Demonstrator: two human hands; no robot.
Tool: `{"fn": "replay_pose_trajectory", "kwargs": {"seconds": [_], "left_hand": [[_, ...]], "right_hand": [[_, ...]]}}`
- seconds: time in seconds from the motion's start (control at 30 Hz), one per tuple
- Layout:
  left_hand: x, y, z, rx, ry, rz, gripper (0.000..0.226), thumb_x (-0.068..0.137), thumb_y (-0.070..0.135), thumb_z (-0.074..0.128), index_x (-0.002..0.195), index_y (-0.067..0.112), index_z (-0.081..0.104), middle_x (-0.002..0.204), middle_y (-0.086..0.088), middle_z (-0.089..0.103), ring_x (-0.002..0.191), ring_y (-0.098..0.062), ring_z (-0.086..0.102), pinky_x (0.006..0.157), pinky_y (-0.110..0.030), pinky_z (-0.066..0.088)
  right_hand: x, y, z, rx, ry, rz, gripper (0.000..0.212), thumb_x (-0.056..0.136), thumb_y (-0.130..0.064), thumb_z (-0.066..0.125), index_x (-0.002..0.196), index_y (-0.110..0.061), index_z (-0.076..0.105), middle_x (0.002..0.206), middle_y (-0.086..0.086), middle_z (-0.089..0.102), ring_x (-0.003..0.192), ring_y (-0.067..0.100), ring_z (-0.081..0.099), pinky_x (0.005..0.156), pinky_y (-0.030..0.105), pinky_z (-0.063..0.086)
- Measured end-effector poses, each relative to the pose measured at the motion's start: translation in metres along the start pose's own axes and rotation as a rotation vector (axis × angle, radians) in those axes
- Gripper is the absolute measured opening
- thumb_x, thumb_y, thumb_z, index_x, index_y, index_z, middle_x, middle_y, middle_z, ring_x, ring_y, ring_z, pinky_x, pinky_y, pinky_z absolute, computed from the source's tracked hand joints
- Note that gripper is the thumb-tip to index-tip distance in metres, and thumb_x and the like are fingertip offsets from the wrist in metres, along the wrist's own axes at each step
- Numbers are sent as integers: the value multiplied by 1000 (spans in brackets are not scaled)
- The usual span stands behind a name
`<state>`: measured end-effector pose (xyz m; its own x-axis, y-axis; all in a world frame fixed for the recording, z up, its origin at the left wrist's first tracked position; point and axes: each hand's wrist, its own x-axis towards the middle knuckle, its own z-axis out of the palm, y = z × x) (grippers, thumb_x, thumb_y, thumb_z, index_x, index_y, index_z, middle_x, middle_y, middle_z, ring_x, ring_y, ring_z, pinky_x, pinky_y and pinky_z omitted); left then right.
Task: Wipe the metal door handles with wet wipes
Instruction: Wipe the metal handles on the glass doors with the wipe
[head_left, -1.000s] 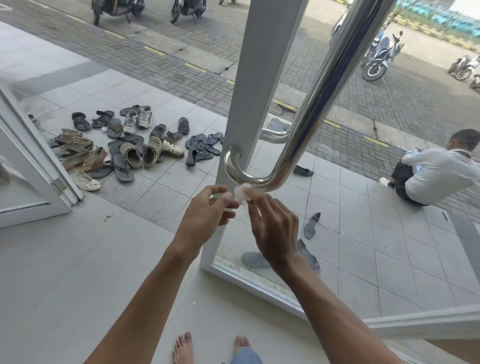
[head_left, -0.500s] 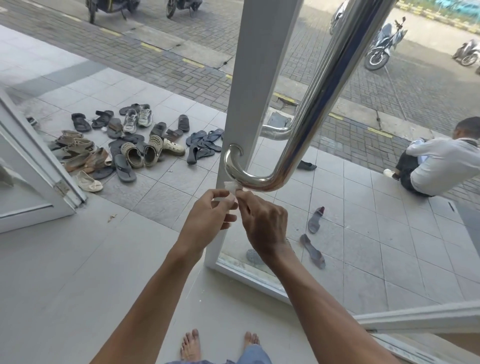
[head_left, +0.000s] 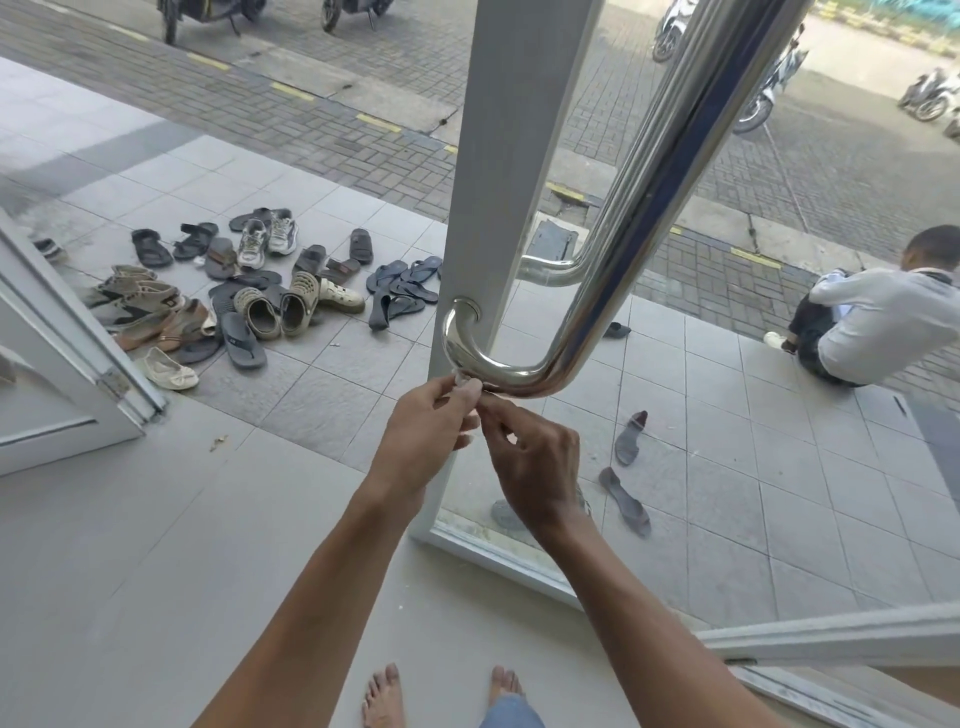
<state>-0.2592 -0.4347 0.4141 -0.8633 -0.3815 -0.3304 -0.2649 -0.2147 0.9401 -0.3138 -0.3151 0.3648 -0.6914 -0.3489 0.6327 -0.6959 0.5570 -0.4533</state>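
From the head camera, looking down: a big shiny metal door handle (head_left: 613, 218) runs down the glass door and bends at the bottom into the white door frame (head_left: 498, 156). Both hands are up at that bottom bend. The left hand (head_left: 421, 441) pinches a small white wet wipe (head_left: 464, 382) with its fingertips, right under the curve of the handle and touching it. The right hand (head_left: 535, 467) has its fingers curled in and pinches at the same wipe from the other side. So both grips are closed on the wipe.

I think the wiping is at the low bend of the handle now. The wipe looks very small and bunched up. Next, I think it needs to be spread out and rubbed around the curve, then up the long bar.

Outside, lots of shoes (head_left: 244, 291) lie on the tiles, and a person (head_left: 872, 322) sits on the step.
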Motion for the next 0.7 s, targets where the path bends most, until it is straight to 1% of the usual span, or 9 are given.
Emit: {"fn": "replay_pose_trajectory", "kwargs": {"seconds": [0.1,0.17,0.23,0.3,0.4,0.5,0.6,0.67,0.7], "left_hand": [[7,-4,4,-104,18,7,24,94,26,63,111,10,68,101,-6,75,96,-17,72,85,-29,58],[10,-7,7,-302,-36,-41,25,96,23,60,111,4,66,98,-9,75,91,-18,73,80,-27,58],[12,-7,8,-552,-103,-109,30,99,23,53,113,-1,64,97,-13,74,89,-19,73,77,-27,59],[17,-2,6,-741,-112,-173,36,101,29,48,111,-2,63,96,-15,74,91,-23,73,82,-32,59],[27,10,4,-877,-66,-218,40,102,35,44,106,-1,60,94,-16,70,94,-27,69,90,-40,55],[32,21,12,-777,74,-155,28,103,25,45,96,3,62,91,-14,68,89,-25,67,86,-36,55],[28,25,21,-454,236,47,29,101,14,44,79,18,63,78,0,64,84,-18,61,81,-29,52],[22,26,23,-204,327,239,30,101,19,47,84,31,68,87,11,68,90,-8,63,86,-20,51],[21,24,24,-65,345,320,26,101,21,47,96,32,70,100,10,68,97,-4,61,89,-14,48]], "right_hand": [[-4,6,-2,27,-21,-33,24,91,-17,66,111,-27,74,69,0,72,46,18,55,42,33,46],[-6,4,-4,54,-9,-22,23,92,-17,64,112,-25,74,74,-4,73,45,13,53,42,31,45],[-9,0,-7,128,24,29,18,93,-14,63,106,-22,73,77,-9,73,43,10,51,42,31,45],[-11,1,-9,183,76,103,14,92,-14,62,100,-21,71,68,-10,69,39,10,48,41,31,44],[-13,6,-12,192,125,209,12,90,-19,58,92,-20,70,59,-9,62,36,6,42,43,22,35],[-8,7,-16,184,143,248,15,85,-19,56,81,-16,70,56,-17,53,39,-2,37,49,16,29],[-2,5,-18,213,156,255,15,79,-14,56,73,-14,70,57,-21,53,41,-2,38,49,15,29],[-1,7,-17,252,165,270,15,77,-12,56,71,-13,70,57,-13,62,41,3,43,46,21,34],[-2,8,-17,271,168,282,15,76,-11,56,71,-13,70,58,-9,65,41,8,47,44,25,38]]}}
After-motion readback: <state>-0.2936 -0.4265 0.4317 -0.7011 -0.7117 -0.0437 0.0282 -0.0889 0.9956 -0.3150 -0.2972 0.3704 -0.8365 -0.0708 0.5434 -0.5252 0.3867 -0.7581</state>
